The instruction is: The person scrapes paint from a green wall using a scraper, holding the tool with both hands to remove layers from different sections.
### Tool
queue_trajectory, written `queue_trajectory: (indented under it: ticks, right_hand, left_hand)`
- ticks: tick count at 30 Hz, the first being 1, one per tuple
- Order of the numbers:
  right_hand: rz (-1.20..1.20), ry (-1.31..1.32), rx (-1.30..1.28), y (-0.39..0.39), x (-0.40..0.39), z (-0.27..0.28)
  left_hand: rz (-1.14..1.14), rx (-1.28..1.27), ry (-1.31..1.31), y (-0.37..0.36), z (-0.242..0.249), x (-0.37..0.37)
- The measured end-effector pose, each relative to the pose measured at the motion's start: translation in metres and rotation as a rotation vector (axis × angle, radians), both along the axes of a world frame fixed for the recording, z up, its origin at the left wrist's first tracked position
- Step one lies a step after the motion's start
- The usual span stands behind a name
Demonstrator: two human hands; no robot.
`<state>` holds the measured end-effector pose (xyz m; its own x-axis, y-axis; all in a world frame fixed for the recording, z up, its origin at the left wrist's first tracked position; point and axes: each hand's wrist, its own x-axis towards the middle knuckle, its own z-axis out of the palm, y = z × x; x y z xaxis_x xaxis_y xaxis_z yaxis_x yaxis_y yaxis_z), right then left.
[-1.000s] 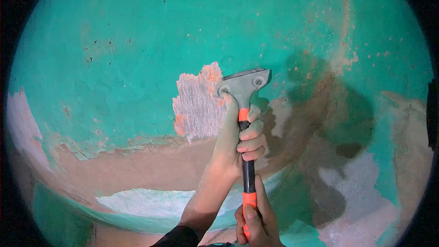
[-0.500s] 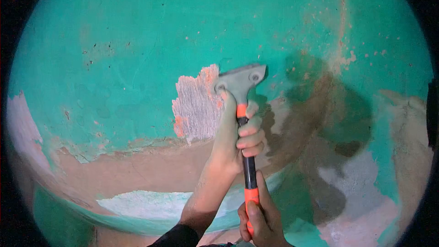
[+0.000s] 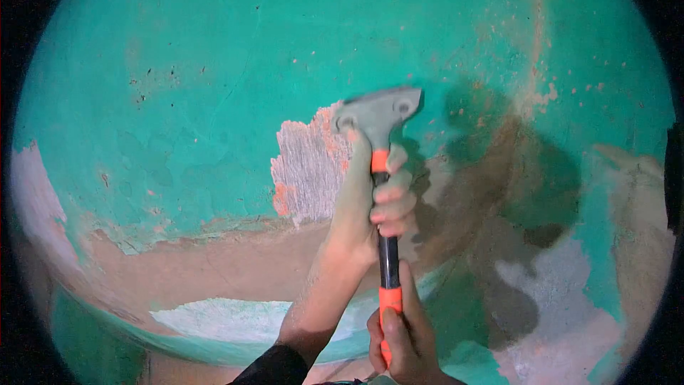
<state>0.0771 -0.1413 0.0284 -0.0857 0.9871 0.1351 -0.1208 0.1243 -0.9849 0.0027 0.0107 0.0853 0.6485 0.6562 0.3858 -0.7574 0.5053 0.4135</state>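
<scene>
A long-handled wall scraper point(image 3: 387, 257) with a grey head, black shaft and orange bands is held nearly upright against a green painted wall point(image 3: 214, 43). My left hand point(image 3: 385, 196) wraps around the upper shaft just below the head, its thumb stretched up onto the grey part. Lower down, my right hand point(image 3: 406, 342) grips the orange end of the handle. The scraper's wide edge lies at the upper right of a bare, pale patch point(image 3: 310, 164) with ragged orange-pink borders. Whether the blade touches the wall is hard to tell.
Below the green paint runs a brown bare band point(image 3: 206, 267), with a whitish patch point(image 3: 228, 317) beneath it. At right, a wall corner carries an orange-brown streak point(image 3: 536, 21) and a pale grey patch point(image 3: 563, 285). A dark shadow falls right of the scraper.
The scraper's head has moved slightly up and to the right along the wall. My left hand has risen with it, and both hands keep their hold.
</scene>
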Motion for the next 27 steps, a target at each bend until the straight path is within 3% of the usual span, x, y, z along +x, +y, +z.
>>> queue_trajectory:
  ticks: [3,6,9,12,13,16,19,27]
  right_hand:
    - [0.001,0.044,-0.113,-0.006,-0.004,-0.006]
    - [0.007,0.014,0.057,0.003,0.005,-0.016]
    - [0.060,0.015,0.016,0.009,0.016,-0.025]
    - [0.003,0.171,-0.123,0.003,0.009,-0.077]
    - [0.084,0.294,0.135,0.007,0.007,-0.104]
    - [0.021,0.373,-0.166,0.001,0.010,-0.153]
    - [0.076,0.330,-0.100,0.003,0.017,-0.188]
    - [0.032,0.316,-0.077,0.006,0.021,-0.192]
  left_hand:
    - [-0.036,0.029,-0.018,0.002,-0.014,0.000]
    - [-0.025,0.011,-0.035,0.005,-0.006,0.000]
    - [-0.009,0.013,0.027,0.006,-0.017,0.003]
    - [0.056,-0.031,0.254,-0.004,-0.051,0.005]
    - [0.077,-0.050,0.321,-0.004,-0.069,0.005]
    - [0.136,-0.104,0.405,-0.007,-0.101,0.010]
    - [0.163,-0.130,0.422,-0.008,-0.108,0.011]
    - [0.230,-0.134,0.467,-0.007,-0.114,0.019]
